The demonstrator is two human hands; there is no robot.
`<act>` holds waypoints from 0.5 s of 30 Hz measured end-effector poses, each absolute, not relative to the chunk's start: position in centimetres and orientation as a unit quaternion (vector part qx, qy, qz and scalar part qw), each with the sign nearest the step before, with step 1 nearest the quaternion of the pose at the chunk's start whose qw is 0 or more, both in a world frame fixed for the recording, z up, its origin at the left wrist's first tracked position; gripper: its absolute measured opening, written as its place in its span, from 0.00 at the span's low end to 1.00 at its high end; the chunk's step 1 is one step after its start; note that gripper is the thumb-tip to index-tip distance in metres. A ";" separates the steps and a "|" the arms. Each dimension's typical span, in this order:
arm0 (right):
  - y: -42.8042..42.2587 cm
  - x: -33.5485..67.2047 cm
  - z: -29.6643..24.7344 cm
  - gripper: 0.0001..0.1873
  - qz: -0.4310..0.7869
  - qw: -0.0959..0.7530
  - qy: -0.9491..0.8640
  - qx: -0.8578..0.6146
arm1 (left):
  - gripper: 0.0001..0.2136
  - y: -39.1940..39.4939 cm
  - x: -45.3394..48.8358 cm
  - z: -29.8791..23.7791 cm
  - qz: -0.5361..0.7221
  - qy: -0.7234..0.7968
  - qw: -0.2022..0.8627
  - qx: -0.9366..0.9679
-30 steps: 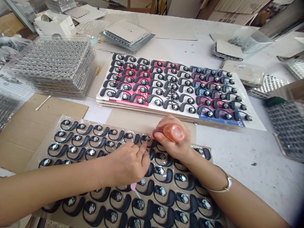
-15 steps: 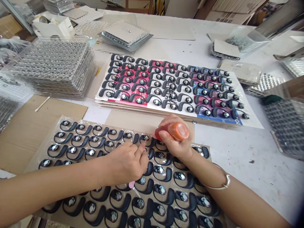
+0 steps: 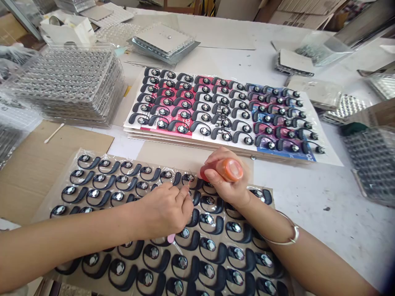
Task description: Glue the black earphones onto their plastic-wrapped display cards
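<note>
Head view: left hand and right hand meeting at one black earpiece in a clear plastic sheet.

The right hand [image 3: 226, 183], wrapped closed around an orange-capped squeeze bottle [image 3: 230, 169], holds the bottle with its long axis lying nearly level across the view and its red tip [image 3: 204, 173] pointing left, toward the earpiece [image 3: 188, 178]. That tip lies just beside the earpiece's round head, to its right. The left hand [image 3: 165, 209] comes in from the other side, its fingertips [image 3: 187, 190] drawn narrowly together just below the head; whether they hold anything is hidden. Both hands are close, with the bottle tip and left fingertips nearly meeting. The clear plastic sheet [image 3: 92, 181] lies on cardboard [image 3: 33, 176], and a pink item [image 3: 171, 237] shows beneath the left hand.
</note>
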State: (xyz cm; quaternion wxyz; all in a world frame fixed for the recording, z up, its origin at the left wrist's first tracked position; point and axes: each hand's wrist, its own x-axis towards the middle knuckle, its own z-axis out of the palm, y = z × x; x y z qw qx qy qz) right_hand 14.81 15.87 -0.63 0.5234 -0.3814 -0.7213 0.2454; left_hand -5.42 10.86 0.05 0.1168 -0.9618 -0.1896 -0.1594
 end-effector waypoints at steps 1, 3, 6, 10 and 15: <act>15.9 14.8 -0.7 0.12 0.242 0.524 -0.723 -0.379 | 0.08 10.8 -5.4 0.0 -0.160 -0.191 0.116 -0.962; 15.9 14.8 -0.8 0.13 0.239 0.519 -0.728 -0.379 | 0.07 10.8 -5.4 0.0 -0.166 -0.192 0.118 -0.960; 15.9 14.9 -0.9 0.13 0.235 0.514 -0.735 -0.374 | 0.06 10.9 -5.3 0.2 -0.173 -0.196 0.123 -0.957; 15.9 14.8 -0.8 0.10 0.232 0.516 -0.746 -0.352 | 0.06 11.0 -5.3 0.5 -0.179 -0.198 0.117 -0.957; 15.8 14.7 -0.4 0.08 0.228 0.523 -0.752 -0.329 | 0.06 11.1 -5.4 0.7 -0.179 -0.198 0.111 -0.957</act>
